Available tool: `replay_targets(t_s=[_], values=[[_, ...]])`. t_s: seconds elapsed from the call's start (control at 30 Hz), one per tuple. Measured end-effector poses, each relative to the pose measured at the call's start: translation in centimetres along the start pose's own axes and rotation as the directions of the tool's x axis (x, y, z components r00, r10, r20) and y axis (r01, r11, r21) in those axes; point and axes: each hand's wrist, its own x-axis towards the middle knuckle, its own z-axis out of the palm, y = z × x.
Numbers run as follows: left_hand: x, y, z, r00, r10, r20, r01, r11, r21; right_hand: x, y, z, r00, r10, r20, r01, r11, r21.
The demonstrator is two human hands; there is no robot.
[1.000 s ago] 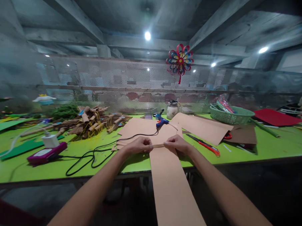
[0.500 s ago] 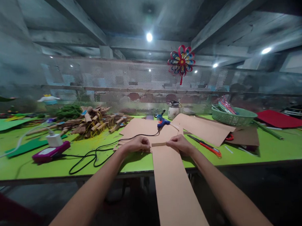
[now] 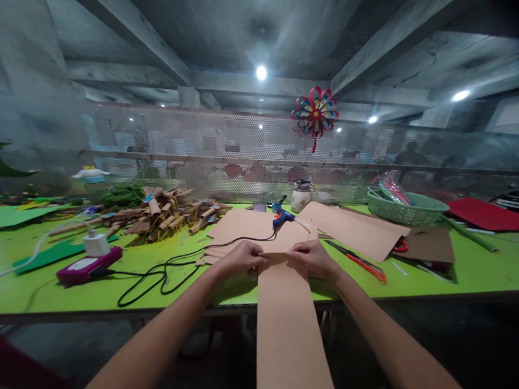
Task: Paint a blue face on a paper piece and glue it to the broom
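A long strip of brown kraft paper (image 3: 288, 319) runs from between my hands down over the table's front edge. My left hand (image 3: 245, 257) pinches the left corner of its far, folded end. At the right corner my right hand (image 3: 311, 257) grips the same fold, thumb and fingers pressed together. Just beyond the hands, a blue glue gun (image 3: 283, 217) lies on flat sheets of kraft paper (image 3: 239, 223), its black cord trailing left. To the right of my right hand rests an orange-handled utility knife (image 3: 361, 264).
On the left stand a purple power strip (image 3: 89, 265) with a white plug (image 3: 96, 244) and a pile of paper rolls (image 3: 166, 216). More kraft paper (image 3: 355, 230), a green basket (image 3: 408, 208) and red sheet (image 3: 490, 213) lie right. A white jar (image 3: 301, 197) stands behind.
The narrow folded end of the strip has turned over and no longer shows as a raised band. Both hands have shifted slightly, and the hanging part swung left. The view tilted up a little.
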Motion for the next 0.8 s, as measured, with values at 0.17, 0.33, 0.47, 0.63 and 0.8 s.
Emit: replay_targets(t_s=[0.17, 0.33, 0.47, 0.63, 0.8], values=[[-2.0, 1.0, 0.8, 0.985, 0.077, -0.154, -0.064, 0.994, 0.089, -2.0, -2.0, -0.6, 0.966, -0.257, 0.036, 0.26, 0.96, -0.102], [-4.9, 3.7, 1.6, 0.94, 0.231, -0.25, -0.205, 0.971, 0.126, -3.9, -4.8, -0.7, 0.898, -0.434, 0.068, 0.438, 0.877, -0.194], [-6.4, 5.5, 2.0, 0.903, 0.297, -0.311, -0.283, 0.955, 0.09, -4.7, -6.3, -0.5, 0.855, -0.51, 0.098, 0.516, 0.817, -0.257], [-6.9, 5.9, 2.0, 0.891, 0.277, -0.36, -0.303, 0.953, -0.017, -5.2, -7.2, -0.7, 0.814, -0.57, 0.115, 0.574, 0.756, -0.315], [-8.1, 5.7, 1.7, 0.928, 0.247, -0.281, -0.303, 0.936, -0.179, -5.7, -7.8, -0.9, 0.816, -0.563, 0.131, 0.574, 0.763, -0.298]])
